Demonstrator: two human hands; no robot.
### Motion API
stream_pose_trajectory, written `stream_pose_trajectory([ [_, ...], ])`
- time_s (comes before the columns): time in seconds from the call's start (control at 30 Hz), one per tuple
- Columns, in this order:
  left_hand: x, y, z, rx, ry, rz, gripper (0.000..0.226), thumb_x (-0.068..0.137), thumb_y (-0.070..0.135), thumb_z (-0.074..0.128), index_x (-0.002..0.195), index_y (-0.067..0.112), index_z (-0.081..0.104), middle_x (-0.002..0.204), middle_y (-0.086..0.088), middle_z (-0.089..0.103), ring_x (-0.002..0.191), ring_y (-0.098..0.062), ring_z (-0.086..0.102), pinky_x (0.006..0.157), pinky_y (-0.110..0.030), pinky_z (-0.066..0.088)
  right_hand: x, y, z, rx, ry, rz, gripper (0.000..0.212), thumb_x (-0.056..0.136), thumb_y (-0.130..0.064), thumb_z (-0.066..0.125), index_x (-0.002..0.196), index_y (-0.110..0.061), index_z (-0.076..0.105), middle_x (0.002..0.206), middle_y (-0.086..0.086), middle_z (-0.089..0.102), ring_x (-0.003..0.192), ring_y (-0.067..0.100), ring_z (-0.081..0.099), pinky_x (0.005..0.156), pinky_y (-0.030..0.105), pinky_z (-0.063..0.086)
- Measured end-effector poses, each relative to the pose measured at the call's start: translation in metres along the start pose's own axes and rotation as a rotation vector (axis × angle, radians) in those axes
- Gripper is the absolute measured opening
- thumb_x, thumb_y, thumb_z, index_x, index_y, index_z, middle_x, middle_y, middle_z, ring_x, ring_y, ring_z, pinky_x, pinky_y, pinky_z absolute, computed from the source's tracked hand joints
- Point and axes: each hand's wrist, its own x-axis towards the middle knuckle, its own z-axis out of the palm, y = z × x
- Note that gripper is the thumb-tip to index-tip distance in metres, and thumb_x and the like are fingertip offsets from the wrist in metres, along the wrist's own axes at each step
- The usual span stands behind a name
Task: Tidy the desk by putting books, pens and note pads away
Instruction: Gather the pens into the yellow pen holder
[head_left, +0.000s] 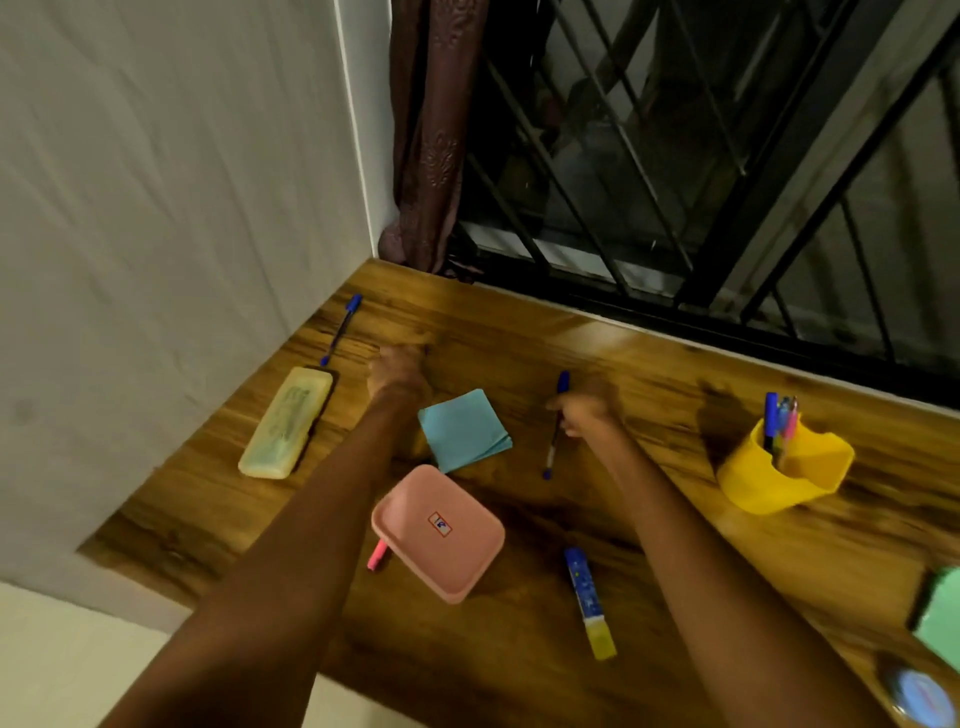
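My right hand (587, 408) grips a blue capped pen (554, 431) at its middle; the pen's lower tip is near the wooden desk (649, 364). My left hand (397, 366) reaches forward over the desk, blurred, its fingers curled; whether it holds anything I cannot tell. A second blue pen (340, 328) lies by the wall, left of that hand. A blue pad of notes (462, 430) lies between my arms. A yellow pen cup (784, 467) holding several pens stands to the right.
A pale yellow pencil case (285, 422) lies at the left near the wall. A pink tray (439, 532) sits close to me with a pink pen (376, 555) beside it. A blue-and-yellow tube (589, 603), a green pad (943, 613) and a round blue object (919, 696) lie at the right.
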Motion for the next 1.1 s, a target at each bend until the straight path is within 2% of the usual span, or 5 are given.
stream_pose_trajectory([
  [0.13, -0.016, 0.066, -0.017, -0.377, 0.04, 0.211, 0.024, 0.094, 0.009, 0.049, 0.111, -0.005, 0.058, 0.113, -0.026, 0.06, 0.105, -0.038, 0.058, 0.086, -0.039, 0.046, -0.014, -0.012, -0.058, 0.138, 0.095, -0.064, 0.02, 0.08, -0.006, 0.072, 0.091, -0.005, 0.056, 0.066, 0.009, 0.062, 0.052, 0.018, 0.06, 0.06, 0.035, 0.057],
  [0.23, -0.037, 0.134, -0.026, -0.607, -0.076, 0.35, 0.021, 0.092, 0.008, 0.054, 0.11, 0.0, 0.062, 0.108, -0.022, 0.065, 0.103, -0.033, 0.061, 0.09, -0.038, 0.051, -0.019, -0.014, -0.111, 0.129, 0.295, -0.191, 0.055, 0.075, -0.013, 0.074, 0.121, -0.029, 0.049, 0.099, 0.014, 0.068, 0.079, 0.031, 0.069, 0.078, 0.046, 0.058],
  [0.47, -0.109, 0.256, -0.007, -0.942, -0.218, 0.5, 0.017, 0.087, -0.007, 0.056, 0.102, -0.01, 0.064, 0.069, -0.007, 0.059, 0.062, -0.016, 0.056, 0.058, -0.02, 0.051, -0.066, 0.007, -0.222, -0.221, 0.755, -0.303, 0.037, 0.087, -0.016, 0.06, 0.124, -0.022, 0.056, 0.12, 0.02, 0.062, 0.113, 0.041, 0.057, 0.09, 0.044, 0.048],
  [0.63, -0.125, 0.277, 0.042, -0.72, -0.2, 0.529, 0.015, 0.082, 0.003, 0.065, 0.095, -0.001, 0.071, 0.097, -0.019, 0.071, 0.094, -0.028, 0.067, 0.085, -0.034, 0.054, -0.053, 0.051, -0.232, -0.32, 0.645, -0.232, 0.035, 0.086, -0.007, 0.059, 0.118, -0.022, 0.063, 0.12, 0.021, 0.062, 0.113, 0.042, 0.057, 0.092, 0.043, 0.048],
  [1.1, -0.108, 0.21, 0.045, -0.704, -0.213, 0.418, 0.009, 0.081, 0.009, 0.069, 0.083, 0.018, 0.067, 0.107, -0.006, 0.069, 0.106, -0.017, 0.062, 0.097, -0.037, 0.05, -0.052, 0.043, -0.187, -0.345, 0.597, -0.3, 0.026, 0.087, -0.01, 0.056, 0.108, -0.014, 0.07, 0.114, 0.021, 0.065, 0.11, 0.042, 0.058, 0.089, 0.042, 0.05],
])
